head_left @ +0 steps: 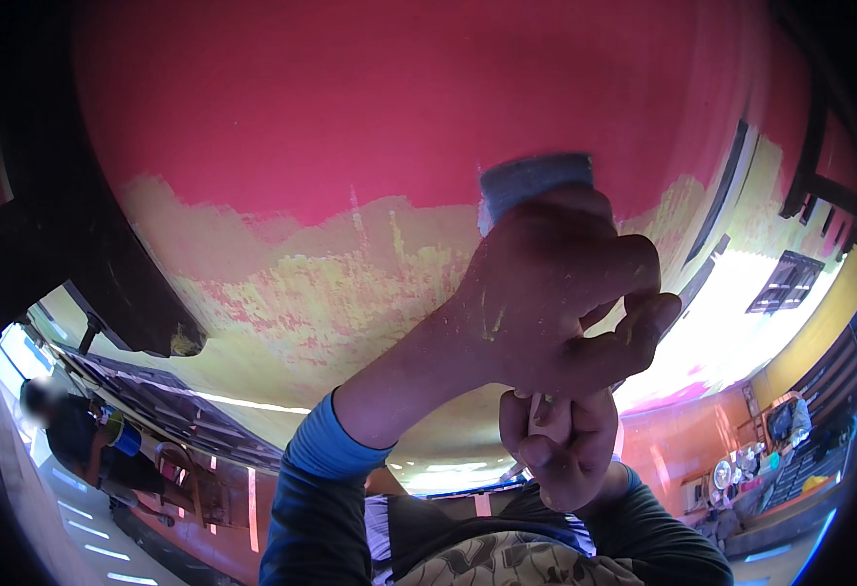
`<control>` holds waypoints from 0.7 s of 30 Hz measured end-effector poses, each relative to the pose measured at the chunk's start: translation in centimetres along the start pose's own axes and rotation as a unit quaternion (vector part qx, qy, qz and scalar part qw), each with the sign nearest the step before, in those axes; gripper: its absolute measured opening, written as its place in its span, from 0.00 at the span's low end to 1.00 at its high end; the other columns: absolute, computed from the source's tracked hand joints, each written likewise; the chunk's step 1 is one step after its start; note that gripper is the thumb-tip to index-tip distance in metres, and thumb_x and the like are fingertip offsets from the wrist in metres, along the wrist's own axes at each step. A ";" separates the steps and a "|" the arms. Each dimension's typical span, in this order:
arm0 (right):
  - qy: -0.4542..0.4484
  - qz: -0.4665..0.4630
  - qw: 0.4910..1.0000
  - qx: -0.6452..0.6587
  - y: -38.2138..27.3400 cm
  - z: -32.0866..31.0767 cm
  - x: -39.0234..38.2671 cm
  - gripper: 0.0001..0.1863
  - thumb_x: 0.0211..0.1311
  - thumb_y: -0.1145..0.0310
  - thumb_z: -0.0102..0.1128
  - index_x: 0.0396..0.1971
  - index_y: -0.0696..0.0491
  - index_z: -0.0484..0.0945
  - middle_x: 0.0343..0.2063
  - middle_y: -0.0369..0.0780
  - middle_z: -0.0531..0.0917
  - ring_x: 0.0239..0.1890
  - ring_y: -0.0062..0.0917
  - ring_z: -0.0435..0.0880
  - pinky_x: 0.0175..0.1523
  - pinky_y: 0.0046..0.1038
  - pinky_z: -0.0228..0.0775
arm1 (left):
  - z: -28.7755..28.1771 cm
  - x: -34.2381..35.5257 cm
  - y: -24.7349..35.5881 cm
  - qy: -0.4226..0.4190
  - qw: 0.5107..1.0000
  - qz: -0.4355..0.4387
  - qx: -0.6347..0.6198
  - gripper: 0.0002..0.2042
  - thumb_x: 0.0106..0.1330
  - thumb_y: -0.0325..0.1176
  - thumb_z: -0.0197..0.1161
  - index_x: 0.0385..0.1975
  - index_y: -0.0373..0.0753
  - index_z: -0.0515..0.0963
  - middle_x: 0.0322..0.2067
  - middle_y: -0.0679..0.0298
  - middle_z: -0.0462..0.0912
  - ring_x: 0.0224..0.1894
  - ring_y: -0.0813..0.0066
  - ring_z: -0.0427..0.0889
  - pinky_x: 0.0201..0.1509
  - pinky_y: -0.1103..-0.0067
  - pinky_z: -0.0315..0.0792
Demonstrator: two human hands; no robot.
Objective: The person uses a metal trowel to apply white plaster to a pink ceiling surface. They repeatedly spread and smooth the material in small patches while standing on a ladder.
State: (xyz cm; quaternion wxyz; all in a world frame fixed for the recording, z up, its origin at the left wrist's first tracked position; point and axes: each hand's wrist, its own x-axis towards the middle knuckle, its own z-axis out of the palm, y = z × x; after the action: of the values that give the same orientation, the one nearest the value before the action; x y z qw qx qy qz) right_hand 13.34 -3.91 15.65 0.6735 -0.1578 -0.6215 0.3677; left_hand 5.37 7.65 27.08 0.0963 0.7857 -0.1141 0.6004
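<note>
My left hand (556, 283) reaches up from the lower left in a blue sleeve. Its fingers are closed on a flat grey-blue pad (536, 179), which lies against the painted surface (428, 107). That surface is pink above and patchy yellow-cream below, and the pad is where the two colours meet. Just below, my right hand (570, 449) is curled closed close to the left wrist. A pale bit shows between its fingers, but I cannot make out what it is. Specks of paint dot the back of my left hand.
Dark beams (126, 283) frame the surface at left. A person (72, 430) at far left has a blue and green bucket (124, 435), beside a wooden chair (179, 469). At right are a bright window opening (785, 283), a fan (723, 474) and cluttered household things along an orange wall (663, 449).
</note>
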 end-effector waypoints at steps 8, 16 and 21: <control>-0.050 -0.064 0.997 0.014 0.5 -0.3 0.2 0.24 0.62 0.84 0.55 0.58 0.63 0.65 0.42 0.41 0.73 0.29 0.18 0.73 0.32 0.23 0.63 | -0.1 -0.1 0.0 -0.014 0.999 0.030 -0.023 0.10 0.50 0.29 0.75 0.19 0.46 0.77 0.10 0.74 0.66 0.13 0.73 0.67 0.21 0.73 0.58; 0.025 -0.020 0.999 0.041 -0.1 1.0 0.0 0.27 0.62 0.87 0.57 0.62 0.64 0.63 0.41 0.41 0.75 0.31 0.20 0.75 0.36 0.25 0.67 | -0.2 -0.1 0.1 -0.044 0.998 0.030 -0.025 0.07 0.50 0.27 0.72 0.20 0.44 0.78 0.10 0.75 0.65 0.14 0.75 0.65 0.23 0.76 0.57; -0.040 -0.044 0.998 0.012 -0.3 0.5 -0.2 0.32 0.61 0.88 0.55 0.66 0.67 0.59 0.42 0.41 0.74 0.28 0.19 0.76 0.32 0.25 0.66 | -0.1 -0.3 0.2 -0.051 0.998 0.017 -0.034 0.06 0.52 0.28 0.72 0.22 0.44 0.79 0.10 0.75 0.69 0.13 0.77 0.66 0.24 0.75 0.58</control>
State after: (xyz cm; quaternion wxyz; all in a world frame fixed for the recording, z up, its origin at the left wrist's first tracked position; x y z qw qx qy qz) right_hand 13.02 -4.37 15.83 0.6658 -0.1072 -0.6497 0.3510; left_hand 5.12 7.52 26.86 0.1069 0.8094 -0.1522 0.5571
